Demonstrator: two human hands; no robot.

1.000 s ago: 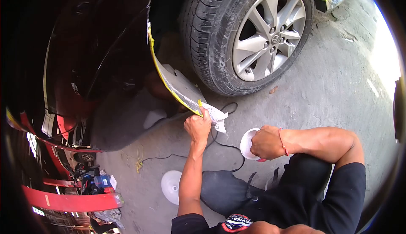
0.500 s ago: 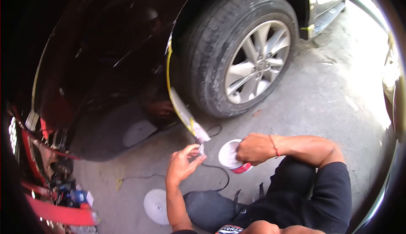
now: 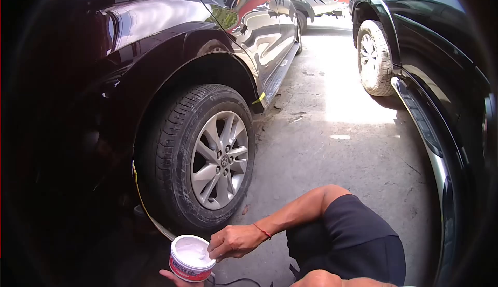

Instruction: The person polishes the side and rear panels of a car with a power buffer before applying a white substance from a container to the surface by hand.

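A black car (image 3: pixel 155 43) is filling the left half of the view, and its rear tyre (image 3: pixel 171 152) with a silver alloy wheel (image 3: pixel 220 160) is standing on the concrete floor (image 3: pixel 332 152). A strip of yellow tape (image 3: pixel 136 179) is running along the arch edge left of the tyre.

Just below the tyre, at the bottom of the view, the left hand (image 3: pixel 174 277) is showing only its fingertips. They are cupping the underside of an open tub (image 3: pixel 192 258) of white paste, so this grip is holding the tub above the floor. The tub is sitting upright, its axis running up and down. Its open mouth is pointing up and leaning slightly toward the camera, and its red label band is facing forward.

The right hand (image 3: pixel 234 241) is resting loosely curled at the tub's right rim, fingertips touching it. Whether this grip is pinching the rim cannot be told. A red cord bracelet (image 3: pixel 262 231) is circling the wrist.

Further right, a second dark car (image 3: pixel 441 64) is standing, well apart.
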